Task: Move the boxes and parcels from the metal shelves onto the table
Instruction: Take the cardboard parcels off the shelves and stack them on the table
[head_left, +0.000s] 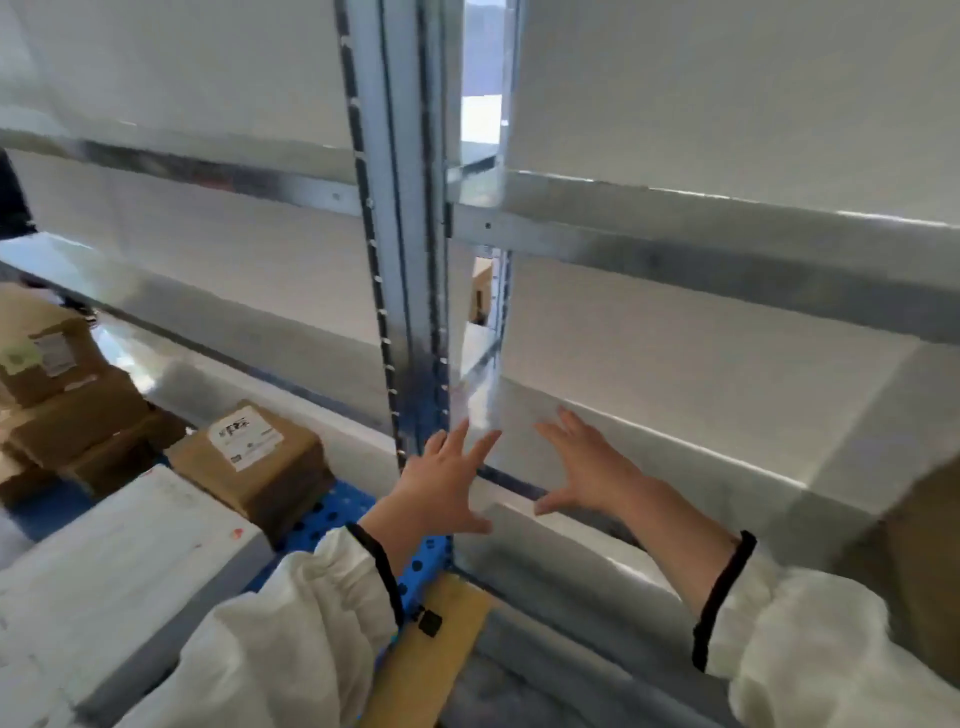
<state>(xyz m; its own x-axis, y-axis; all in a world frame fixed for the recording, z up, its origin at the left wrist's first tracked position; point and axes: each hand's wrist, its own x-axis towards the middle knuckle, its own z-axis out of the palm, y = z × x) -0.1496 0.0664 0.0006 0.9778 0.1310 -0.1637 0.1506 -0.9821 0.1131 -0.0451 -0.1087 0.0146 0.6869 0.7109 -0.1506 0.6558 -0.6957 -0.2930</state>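
Now, both of your hands are out in front of you and empty. Your left hand (447, 486) has its fingers straight and spread, and your right hand (587, 467) matches it, palms toward the metal shelf (727, 467) just beyond your fingertips. Neither one grips anything. The steel upright (400, 260) rises just above your left hand.

I read this as the reach for the next pick, not a carry. No parcel shows between your hands. The nearest candidate is a brown cardboard shape (914, 561) well off to the right of your right hand, cut by the frame edge, so I can't tell what it is.

Left of your left hand, a labelled cardboard box (254, 462) sits on a blue perforated surface (332, 514), with a stack of cardboard boxes (67, 400) farther left. If that surface is the table, those are probably done.

The next move calls for finding a parcel, bracketing it with both palms, and closing on its sides before you lift.
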